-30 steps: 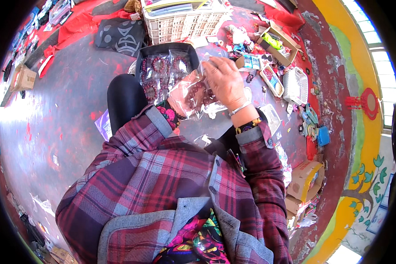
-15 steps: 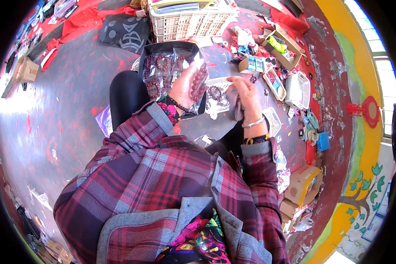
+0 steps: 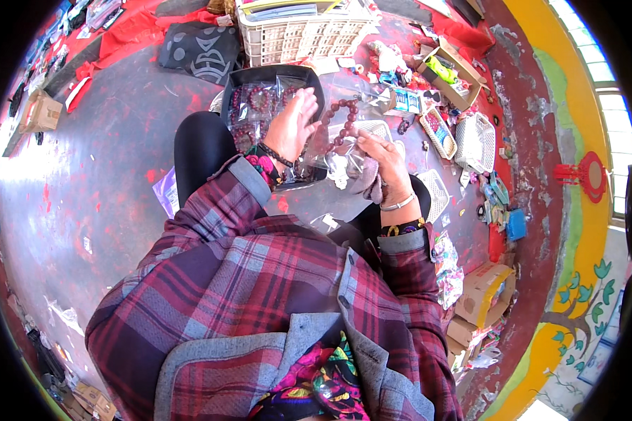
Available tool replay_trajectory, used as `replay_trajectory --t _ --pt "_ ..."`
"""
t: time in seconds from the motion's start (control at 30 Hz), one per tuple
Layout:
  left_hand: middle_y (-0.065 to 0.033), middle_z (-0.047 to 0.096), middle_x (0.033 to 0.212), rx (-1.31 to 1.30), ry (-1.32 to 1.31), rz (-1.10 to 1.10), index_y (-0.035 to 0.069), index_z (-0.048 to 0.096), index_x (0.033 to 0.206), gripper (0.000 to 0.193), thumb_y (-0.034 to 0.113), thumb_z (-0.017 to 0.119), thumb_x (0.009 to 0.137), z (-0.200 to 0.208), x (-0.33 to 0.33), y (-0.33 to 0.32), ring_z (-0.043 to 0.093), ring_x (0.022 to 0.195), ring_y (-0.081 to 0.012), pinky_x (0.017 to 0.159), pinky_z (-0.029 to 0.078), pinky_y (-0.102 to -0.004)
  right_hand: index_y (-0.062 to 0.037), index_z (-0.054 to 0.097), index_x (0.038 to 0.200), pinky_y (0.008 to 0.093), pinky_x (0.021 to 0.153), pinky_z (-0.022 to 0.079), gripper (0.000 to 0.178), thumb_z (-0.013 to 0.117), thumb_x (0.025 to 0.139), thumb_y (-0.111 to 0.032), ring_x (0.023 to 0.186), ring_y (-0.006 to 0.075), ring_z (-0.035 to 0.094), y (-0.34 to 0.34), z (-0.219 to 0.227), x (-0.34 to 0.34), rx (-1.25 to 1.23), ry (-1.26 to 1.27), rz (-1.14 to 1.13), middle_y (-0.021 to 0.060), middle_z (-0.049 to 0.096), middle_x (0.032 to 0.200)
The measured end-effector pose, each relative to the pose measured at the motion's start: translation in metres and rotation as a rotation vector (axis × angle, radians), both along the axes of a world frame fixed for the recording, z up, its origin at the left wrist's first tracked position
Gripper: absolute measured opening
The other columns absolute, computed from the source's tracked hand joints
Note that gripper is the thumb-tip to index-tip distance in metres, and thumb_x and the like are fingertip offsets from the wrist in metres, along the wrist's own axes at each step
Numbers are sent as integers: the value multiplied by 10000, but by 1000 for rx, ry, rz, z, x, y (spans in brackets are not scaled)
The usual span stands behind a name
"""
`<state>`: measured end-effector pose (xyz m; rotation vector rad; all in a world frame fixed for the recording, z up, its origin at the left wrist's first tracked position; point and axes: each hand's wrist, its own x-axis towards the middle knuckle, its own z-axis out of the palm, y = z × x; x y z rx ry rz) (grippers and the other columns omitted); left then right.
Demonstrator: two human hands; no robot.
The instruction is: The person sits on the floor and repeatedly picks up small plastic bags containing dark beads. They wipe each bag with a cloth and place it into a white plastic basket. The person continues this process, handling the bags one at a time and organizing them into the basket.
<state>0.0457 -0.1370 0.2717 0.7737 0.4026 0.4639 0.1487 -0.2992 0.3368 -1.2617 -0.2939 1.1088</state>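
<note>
A dark red bead bracelet hangs in a loop from the fingers of my right hand, which is closed on one side of it. A greyish mauve cloth droops below that same hand. My left hand is open beside the loop, fingers stretched out, over the right part of a black box. Inside the box lie several bead bracelets in clear bags. Under the right hand is a white tray, partly hidden by the hand and bracelet, with clear plastic in front of it.
A cream plastic crate stands beyond the box, next to a dark printed bag. To the right are an open carton, a small basket, a white basket and scattered goods. A purple packet lies at the left.
The bracelet has passed from my left hand to my right hand. My left hand has opened; the right hand has moved slightly down and left, with the loop now raised between both hands.
</note>
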Motion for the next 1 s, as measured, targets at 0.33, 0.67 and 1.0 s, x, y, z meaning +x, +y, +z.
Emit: replay_trajectory --t 0.33,0.67,1.0 --pt "-175 452 1331 -686 -415 -272 63 441 1298 679 603 306 908 18 -7 -4 438 1207 -368 936 421 -481 -11 613 990 242 595 470 261 560 879 -241 674 133 587 -4 -30 -5 -113 -48 58 84 639 812" --pt "-178 470 1302 -661 -400 -308 148 390 1342 618 584 244 928 15 -10 -4 506 1122 -371 928 399 -572 -27 598 1000 253 539 495 188 503 939 -177 644 130 598 8 44 -5 146 -475 -363 77 637 859" --pt "-139 518 1215 -520 -407 -308 64 454 1270 472 417 361 972 12 -18 -26 495 1149 -241 960 426 -386 -155 596 1091 440 886 398 376 619 717 -188 1140 278 487 32 6 -58 128 -1910 253 90 530 1191"
